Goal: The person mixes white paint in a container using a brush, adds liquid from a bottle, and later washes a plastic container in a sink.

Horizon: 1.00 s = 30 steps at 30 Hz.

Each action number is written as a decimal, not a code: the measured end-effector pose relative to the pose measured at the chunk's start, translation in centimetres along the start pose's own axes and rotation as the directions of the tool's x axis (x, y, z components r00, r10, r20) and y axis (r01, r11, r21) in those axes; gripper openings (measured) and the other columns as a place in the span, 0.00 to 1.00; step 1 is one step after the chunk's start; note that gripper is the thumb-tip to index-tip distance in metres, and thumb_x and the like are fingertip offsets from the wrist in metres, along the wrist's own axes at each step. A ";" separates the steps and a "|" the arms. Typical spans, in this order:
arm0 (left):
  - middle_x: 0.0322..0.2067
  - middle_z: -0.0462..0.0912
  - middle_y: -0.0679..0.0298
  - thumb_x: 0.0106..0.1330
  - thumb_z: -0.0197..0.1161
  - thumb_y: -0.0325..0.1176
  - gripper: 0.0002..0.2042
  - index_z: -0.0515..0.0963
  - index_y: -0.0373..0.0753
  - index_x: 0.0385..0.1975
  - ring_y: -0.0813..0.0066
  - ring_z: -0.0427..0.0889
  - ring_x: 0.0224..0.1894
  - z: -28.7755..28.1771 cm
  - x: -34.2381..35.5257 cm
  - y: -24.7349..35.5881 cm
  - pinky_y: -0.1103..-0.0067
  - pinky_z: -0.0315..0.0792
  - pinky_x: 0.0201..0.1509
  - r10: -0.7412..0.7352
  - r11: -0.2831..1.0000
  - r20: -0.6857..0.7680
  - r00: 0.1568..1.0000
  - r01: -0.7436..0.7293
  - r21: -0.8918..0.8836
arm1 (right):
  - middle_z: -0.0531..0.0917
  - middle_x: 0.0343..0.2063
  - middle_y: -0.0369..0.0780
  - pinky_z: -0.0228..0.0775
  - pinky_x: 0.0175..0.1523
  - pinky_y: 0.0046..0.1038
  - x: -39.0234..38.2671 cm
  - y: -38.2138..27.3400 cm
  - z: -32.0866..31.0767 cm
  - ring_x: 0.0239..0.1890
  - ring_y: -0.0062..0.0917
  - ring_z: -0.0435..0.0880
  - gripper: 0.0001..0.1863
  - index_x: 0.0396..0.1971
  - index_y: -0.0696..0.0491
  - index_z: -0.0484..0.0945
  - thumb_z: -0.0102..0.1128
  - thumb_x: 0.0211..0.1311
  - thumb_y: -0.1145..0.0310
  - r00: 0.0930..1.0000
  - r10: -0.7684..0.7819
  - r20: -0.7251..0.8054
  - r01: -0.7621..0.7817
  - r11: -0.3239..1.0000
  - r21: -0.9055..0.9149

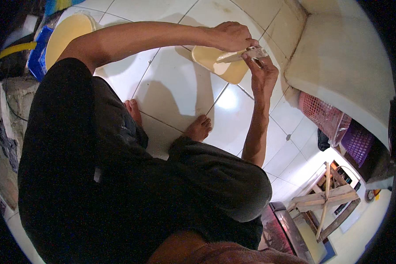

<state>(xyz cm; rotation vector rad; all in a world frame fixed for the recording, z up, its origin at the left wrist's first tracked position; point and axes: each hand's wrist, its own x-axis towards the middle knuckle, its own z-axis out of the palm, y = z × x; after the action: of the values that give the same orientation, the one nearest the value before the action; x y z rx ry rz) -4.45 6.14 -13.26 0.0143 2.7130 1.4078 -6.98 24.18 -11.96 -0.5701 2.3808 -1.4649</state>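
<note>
My right hand [264, 75] is closed around a flat, pale-smeared scraper [256, 53], its thumb pressed on the near face. Close against it, my left hand [233, 36] has its fingers curled down, with the fingertips at the scraper's upper edge. What lies inside the left hand's grip is hidden. Under both hands a shallow cream-yellow tray [233, 78] sits on the tiled floor, partly covered by the scraper and the fingers.
White floor tiles [171, 70] lie around my bare feet. A cream bucket [70, 37] stands at the far left beside a blue container [40, 55]. On the right are a pale wall-like slab [339, 61], a pink basket [321, 112], a purple basket [357, 141] and a wooden frame [325, 198].
</note>
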 end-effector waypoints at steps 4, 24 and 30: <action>0.25 0.80 0.48 0.72 0.42 0.50 0.27 0.77 0.34 0.24 0.47 0.81 0.33 0.0 -0.3 -0.4 0.57 0.71 0.44 0.111 0.985 -0.017 0.994 -0.108 0.132 | 0.86 0.37 0.40 0.72 0.46 0.26 0.0 -1.3 0.5 0.41 0.23 0.82 0.16 0.42 0.58 0.82 0.70 0.54 0.70 0.995 0.048 0.083 -0.052 0.998 0.043; 0.22 0.78 0.50 0.68 0.56 0.48 0.24 0.78 0.29 0.23 0.59 0.78 0.25 -3.3 -4.3 2.6 0.67 0.69 0.32 0.053 0.884 -0.192 0.980 0.043 0.465 | 0.75 0.43 0.43 0.77 0.43 0.40 -1.7 2.9 1.2 0.39 0.40 0.82 0.18 0.45 0.53 0.76 0.59 0.53 0.66 0.898 -0.434 -0.070 0.366 0.828 -0.425; 0.21 0.81 0.59 0.62 0.65 0.43 0.16 0.83 0.33 0.32 0.77 0.75 0.23 -3.8 -5.2 2.2 0.77 0.69 0.29 -0.110 0.970 -0.158 0.981 0.141 0.199 | 0.75 0.44 0.40 0.78 0.36 0.33 -2.0 4.8 2.5 0.37 0.35 0.82 0.10 0.37 0.52 0.71 0.57 0.55 0.75 0.820 -0.573 -0.014 0.500 0.728 -0.469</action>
<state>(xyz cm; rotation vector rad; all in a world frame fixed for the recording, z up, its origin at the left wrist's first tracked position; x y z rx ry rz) 0.36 4.06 -8.95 -0.2524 2.9089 1.1262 -4.98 25.17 -17.30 -1.4183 2.8540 -1.1592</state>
